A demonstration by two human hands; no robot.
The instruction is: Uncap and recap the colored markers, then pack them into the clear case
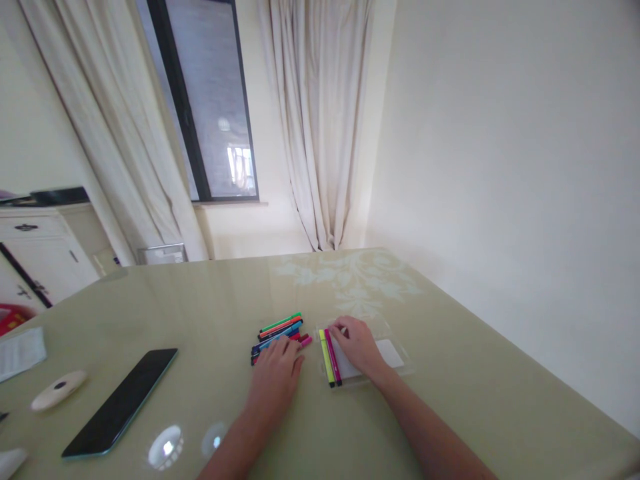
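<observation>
My left hand rests over the near end of a loose pile of felt-tip markers, its fingers stretched onto them and the thumb apart. In the pile are a green marker, an orange one, several blue ones and a pink one poking out by my fingertips. To the right lies a flat clear plastic case with a white card in it. A yellow marker and a magenta marker lie side by side at its left end. My right hand pinches at the magenta marker's far end.
A dark tablet-like slab lies on the glossy table at left, beside a white oval object and a paper sheet. A wall runs along the right edge. Curtains and a window stand behind.
</observation>
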